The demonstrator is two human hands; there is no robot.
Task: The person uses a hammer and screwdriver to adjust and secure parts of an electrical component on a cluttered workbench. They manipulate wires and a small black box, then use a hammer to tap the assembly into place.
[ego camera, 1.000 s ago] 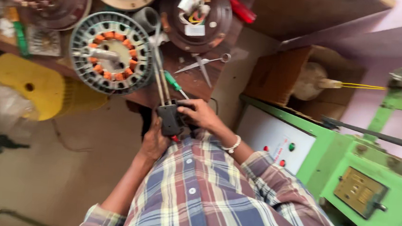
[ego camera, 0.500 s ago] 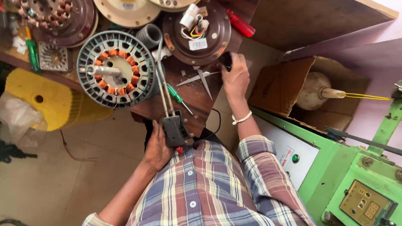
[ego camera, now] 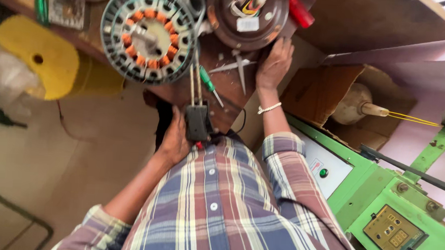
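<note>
From the head view, looking straight down over a plaid shirt, the left hand (ego camera: 174, 140) is closed around a small black block (ego camera: 198, 122) held close to the body at the near edge of the wooden bench (ego camera: 183, 94); two pale leads (ego camera: 195, 84) run taut from that block up to the round stator (ego camera: 148, 33) with its ring of orange copper coils, which lies flat on the bench. The right hand (ego camera: 274, 65) is stretched out, palm down, its fingers resting against the rim of a dark round motor housing (ego camera: 249, 11) just beyond the scissors (ego camera: 236, 68); it looks flat and pressing, not wrapped around anything, so I read that grip as open. A green-handled screwdriver (ego camera: 208, 83) lies just beside the leads, a red-handled tool (ego camera: 300, 11) sits at the housing's far edge, and a green winding machine (ego camera: 393, 202) stands to the right. As a judgement: the leads look short and stretched, so any pull of the black block toward the body could drag the stator off the bench edge or strain the joints at the coils. The right hand's sweep passes over the open scissor points, and a careless move there could nick a finger or knock the screwdriver to the floor.
</note>
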